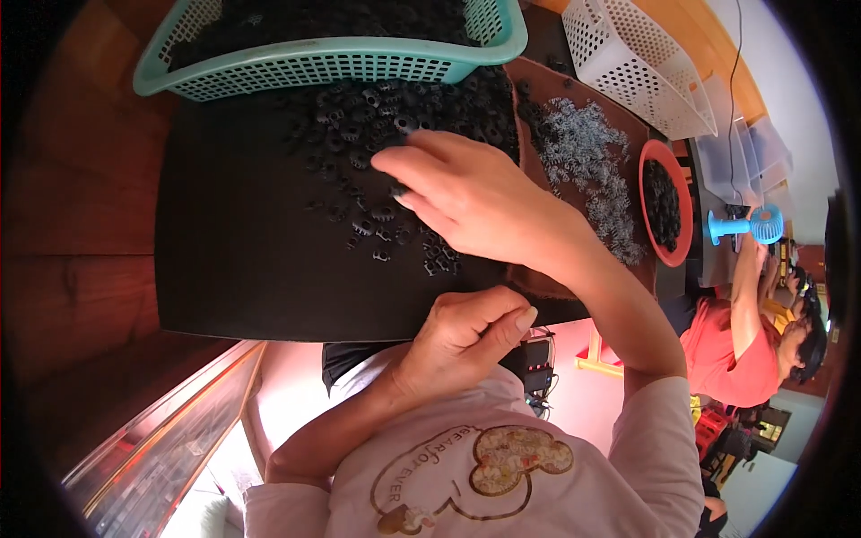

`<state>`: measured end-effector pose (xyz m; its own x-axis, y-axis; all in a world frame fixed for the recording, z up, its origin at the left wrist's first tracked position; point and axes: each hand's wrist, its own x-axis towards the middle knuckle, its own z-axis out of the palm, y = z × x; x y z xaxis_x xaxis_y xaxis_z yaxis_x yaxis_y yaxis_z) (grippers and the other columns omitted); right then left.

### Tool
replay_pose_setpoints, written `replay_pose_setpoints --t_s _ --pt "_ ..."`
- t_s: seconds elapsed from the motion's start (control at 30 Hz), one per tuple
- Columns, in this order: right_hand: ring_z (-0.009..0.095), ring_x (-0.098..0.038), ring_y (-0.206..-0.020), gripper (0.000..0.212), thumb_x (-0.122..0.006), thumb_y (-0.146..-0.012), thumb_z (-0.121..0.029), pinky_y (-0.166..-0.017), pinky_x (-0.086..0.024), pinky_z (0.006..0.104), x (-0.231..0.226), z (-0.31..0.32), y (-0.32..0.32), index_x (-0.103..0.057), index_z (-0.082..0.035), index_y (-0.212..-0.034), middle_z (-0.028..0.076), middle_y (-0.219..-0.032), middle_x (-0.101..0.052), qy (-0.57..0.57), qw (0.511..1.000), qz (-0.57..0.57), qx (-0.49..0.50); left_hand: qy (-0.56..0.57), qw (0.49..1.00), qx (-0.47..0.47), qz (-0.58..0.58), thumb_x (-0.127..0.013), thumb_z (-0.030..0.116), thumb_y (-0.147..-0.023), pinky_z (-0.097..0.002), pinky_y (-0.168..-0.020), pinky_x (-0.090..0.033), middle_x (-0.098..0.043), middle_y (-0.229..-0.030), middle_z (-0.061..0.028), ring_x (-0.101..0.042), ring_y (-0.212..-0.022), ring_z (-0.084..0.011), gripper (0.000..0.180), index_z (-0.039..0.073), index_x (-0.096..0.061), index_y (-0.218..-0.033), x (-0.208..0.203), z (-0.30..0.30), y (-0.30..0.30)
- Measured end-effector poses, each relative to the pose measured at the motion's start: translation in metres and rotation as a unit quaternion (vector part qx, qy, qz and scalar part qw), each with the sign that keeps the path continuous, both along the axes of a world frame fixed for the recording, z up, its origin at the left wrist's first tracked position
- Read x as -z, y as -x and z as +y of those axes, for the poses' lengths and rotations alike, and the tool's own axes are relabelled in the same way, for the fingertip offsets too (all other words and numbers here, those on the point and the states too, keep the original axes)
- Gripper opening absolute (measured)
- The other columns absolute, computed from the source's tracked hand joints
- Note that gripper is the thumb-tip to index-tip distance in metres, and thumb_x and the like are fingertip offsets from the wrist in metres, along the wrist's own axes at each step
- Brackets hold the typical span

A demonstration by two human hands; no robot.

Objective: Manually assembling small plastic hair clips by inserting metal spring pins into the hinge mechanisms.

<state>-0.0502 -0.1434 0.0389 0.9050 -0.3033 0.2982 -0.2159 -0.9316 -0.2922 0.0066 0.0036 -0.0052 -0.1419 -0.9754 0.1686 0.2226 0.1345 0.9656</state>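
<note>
My right hand [475,193] reaches over a loose spread of small black plastic parts [363,112] on a dark tabletop [242,224]. Its thumb and forefinger are apart, with a small black part close by the thumb tip; the other fingers are partly hidden. Below it, near the table's front edge, my left hand [466,336] is closed, the thumb pressed over curled fingers. What it holds, if anything, is hidden. Several smaller black parts [439,255] lie just beneath my right hand.
A green basket [350,58] of black parts stands at the back. To the right are a heap of small grey parts [587,148] on brown cloth, a red bowl [686,202] of black pieces, a white basket [619,76] and a blue fan [765,224]. Another person [740,350] sits farther right.
</note>
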Motion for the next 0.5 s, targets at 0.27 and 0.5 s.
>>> replay_pose_setpoints --t_s 0.27,0.5 --pt "0.029 -0.066 -0.077 0.048 -0.07 -0.077 0.0 -0.062 -0.053 0.0368 -0.014 0.025 0.064 -0.051 -0.001 -0.12 0.013 -0.089 -0.063 -0.127 0.978 -0.153 0.059 -0.164 0.967 0.028 0.195 -0.051 0.018 -0.102 -0.0273 -0.077 -0.053 -0.068 -0.092 -0.0087 -0.064 -0.08 -0.0132 0.023 -0.002 -0.06 -0.103 -0.015 0.001 -0.009" --pt "0.026 -0.062 -0.072 0.033 -0.071 -0.072 -0.001 -0.061 -0.05 0.0346 -0.014 0.041 0.089 -0.063 -0.003 -0.104 0.008 -0.085 -0.063 -0.086 0.963 -0.251 0.058 -0.126 0.954 -0.051 0.266 -0.045 0.031 -0.103 -0.0293 -0.081 -0.052 -0.064 -0.104 -0.0076 -0.063 -0.091 -0.0139 0.036 0.0 -0.056 -0.118 -0.014 -0.012 0.009"
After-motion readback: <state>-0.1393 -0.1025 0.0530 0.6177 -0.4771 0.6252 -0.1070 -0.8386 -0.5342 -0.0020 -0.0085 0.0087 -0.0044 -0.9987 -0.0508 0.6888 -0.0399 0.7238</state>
